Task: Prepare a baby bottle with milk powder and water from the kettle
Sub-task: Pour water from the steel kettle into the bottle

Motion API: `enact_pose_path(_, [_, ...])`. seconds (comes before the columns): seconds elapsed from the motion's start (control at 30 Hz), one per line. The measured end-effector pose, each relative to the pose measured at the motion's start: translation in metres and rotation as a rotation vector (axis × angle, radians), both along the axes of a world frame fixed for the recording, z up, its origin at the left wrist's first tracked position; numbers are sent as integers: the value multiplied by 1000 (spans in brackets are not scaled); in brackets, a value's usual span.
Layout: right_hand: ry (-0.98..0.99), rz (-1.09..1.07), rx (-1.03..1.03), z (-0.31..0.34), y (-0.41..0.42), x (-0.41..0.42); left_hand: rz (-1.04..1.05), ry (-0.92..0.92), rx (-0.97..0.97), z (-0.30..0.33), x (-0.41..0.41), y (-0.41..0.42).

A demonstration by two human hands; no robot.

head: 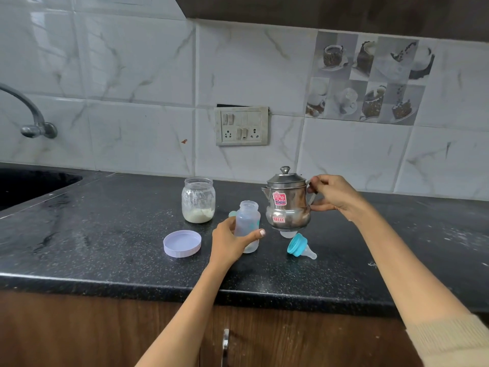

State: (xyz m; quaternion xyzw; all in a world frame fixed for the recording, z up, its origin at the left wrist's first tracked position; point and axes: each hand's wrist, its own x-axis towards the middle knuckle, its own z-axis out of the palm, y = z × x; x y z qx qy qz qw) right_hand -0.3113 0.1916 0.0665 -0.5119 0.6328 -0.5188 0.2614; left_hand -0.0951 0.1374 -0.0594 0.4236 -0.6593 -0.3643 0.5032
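White wall tiles stand behind a dark stone counter [105, 234], and everything I need sits near the middle of it.

My left hand [230, 243] wraps around the baby bottle [247, 226]. The thumb crosses the front and the other fingers go behind, so the bottle is held snug and upright on the counter. Its top is open. I think I hold it like this so it cannot tip when water goes in.

My right hand [332, 194] is closed on the handle of the steel kettle [287, 203]. The kettle is up off the counter, at about 3 o'clock from the bottle and very near it. The lid is on. The little spout faces the bottle, at the kettle's 9 o'clock side. It is not tipped yet, and I see no water coming out.

The glass jar [198, 200] of milk powder sits at 10 o'clock from the bottle, open, with some powder at the bottom. Its purple lid [182, 243] lies at 9 o'clock, out of the way. The blue teat cap [300, 246] lies on its side at 4 o'clock, close by for later.

I cannot tell if powder is in the bottle already. Next, I think I should bring the spout over the bottle mouth and tip slowly.
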Motion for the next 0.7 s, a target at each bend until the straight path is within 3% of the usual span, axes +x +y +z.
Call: enact_pose_path(0.7, [207,-29,7,3,-7,17,-15,22,-14,0,2,1])
